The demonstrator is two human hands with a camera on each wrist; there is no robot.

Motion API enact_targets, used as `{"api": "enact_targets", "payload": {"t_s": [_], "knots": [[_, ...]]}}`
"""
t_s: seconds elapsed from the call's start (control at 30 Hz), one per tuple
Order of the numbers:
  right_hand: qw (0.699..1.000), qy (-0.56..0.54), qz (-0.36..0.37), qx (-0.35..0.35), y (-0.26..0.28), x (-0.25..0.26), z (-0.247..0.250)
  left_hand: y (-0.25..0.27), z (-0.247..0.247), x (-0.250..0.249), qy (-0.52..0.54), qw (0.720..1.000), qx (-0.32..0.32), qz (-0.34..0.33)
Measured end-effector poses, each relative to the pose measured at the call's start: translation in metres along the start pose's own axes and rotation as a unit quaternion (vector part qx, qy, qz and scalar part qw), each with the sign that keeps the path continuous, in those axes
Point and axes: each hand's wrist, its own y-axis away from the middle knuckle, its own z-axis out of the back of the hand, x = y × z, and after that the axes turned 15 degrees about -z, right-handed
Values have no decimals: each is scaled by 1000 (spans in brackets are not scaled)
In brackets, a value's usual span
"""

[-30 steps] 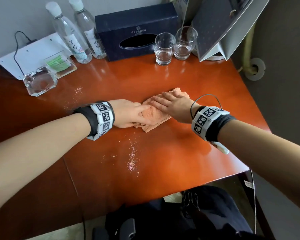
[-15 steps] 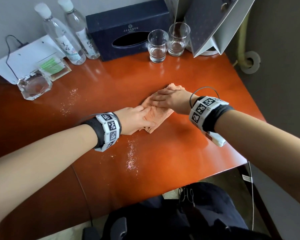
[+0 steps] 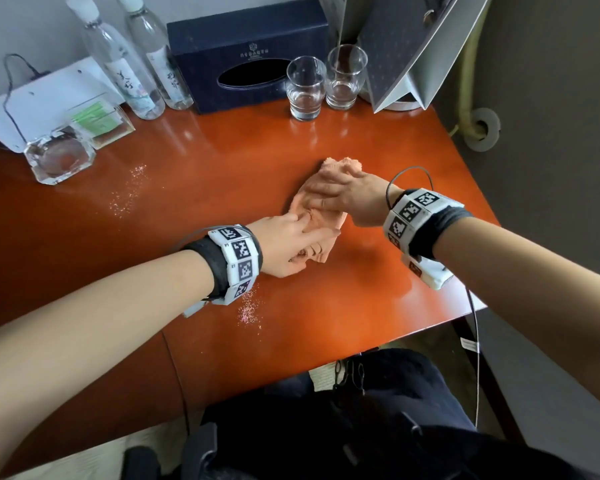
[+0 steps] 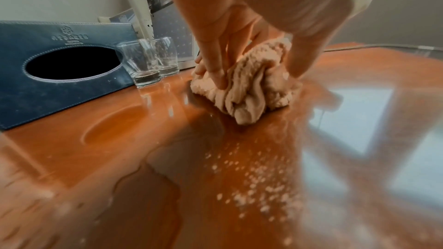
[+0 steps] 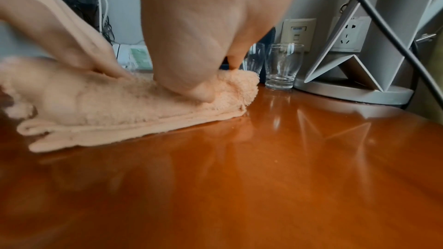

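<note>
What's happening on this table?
A person works a peach cloth on the glossy orange table with both hands. The right hand presses flat on its far part; the left hand pinches up the near end. White grains lie scattered close to the left hand, unwiped.

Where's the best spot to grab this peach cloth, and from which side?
Probably its bunched near end, from above: the cloth stands up in folds there by the left hand, while its long edge lies flat on the table.
</note>
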Motion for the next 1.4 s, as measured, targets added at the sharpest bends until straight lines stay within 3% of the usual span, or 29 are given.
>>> {"api": "enact_targets", "payload": {"t_s": [0.1, 0.23, 0.37, 0.67, 0.93, 1.17, 1.4], "knots": [[989, -138, -49, -9, 6, 8, -9, 7, 10, 3, 113, 993, -21, 37], [936, -312, -149, -73, 5, 15, -18, 20, 8, 15, 167, 974, -95, 120], [898, -371, -230, -52, -18, 23, -19, 14, -5, 17, 331, 898, -160, 243], [924, -290, -236, 79, -23, 32, -1, -7, -8, 11, 449, 826, -190, 284], [967, -180, -158, 85, -3, 6, -1, -48, 1, -1, 465, 820, -165, 290], [953, -235, -164, 98, 3, -22, -17, -81, 7, -21, 493, 792, -182, 311], [962, -214, -145, 84, 15, -53, -32, -118, 12, -46, 483, 792, -218, 303]]}}
